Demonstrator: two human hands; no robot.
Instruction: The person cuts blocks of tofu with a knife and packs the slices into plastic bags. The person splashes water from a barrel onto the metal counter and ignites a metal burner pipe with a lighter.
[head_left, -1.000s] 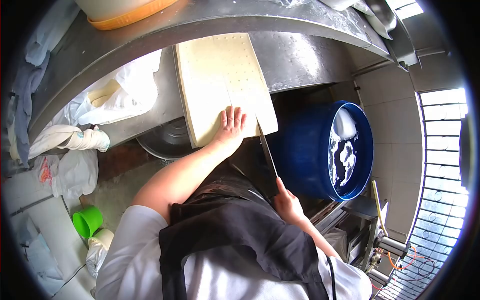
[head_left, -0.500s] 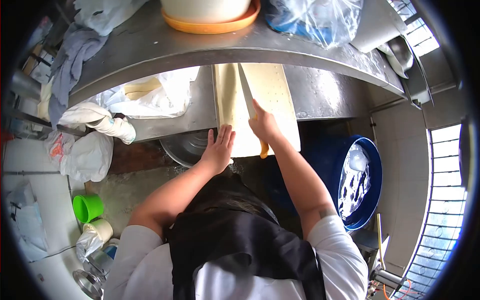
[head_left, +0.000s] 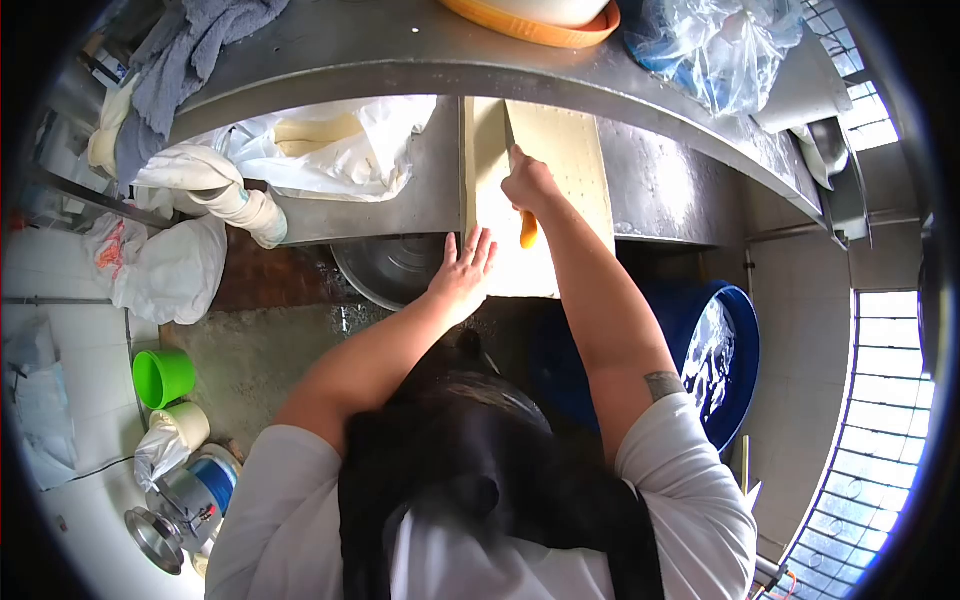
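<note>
While the right hand [head_left: 533,185] is closed around a long steel knife with an orange handle [head_left: 528,231], the left hand [head_left: 462,283] lies open, gripping nothing, at the near left corner of a pale cream, dotted rectangular slab [head_left: 575,170]. How hard it presses, I cannot tell. The slab lies flat on the grey metal table [head_left: 655,190], partly under the curved steel shelf [head_left: 400,62], to the right of a white plastic bag [head_left: 385,165]. It looks to me like soft dough, fairly heavy, prone to sag or dent; I'd support it broadly from underneath, never pinch one corner. The knife seems light and fairly stiff, best held by its handle, clear of the edge.
</note>
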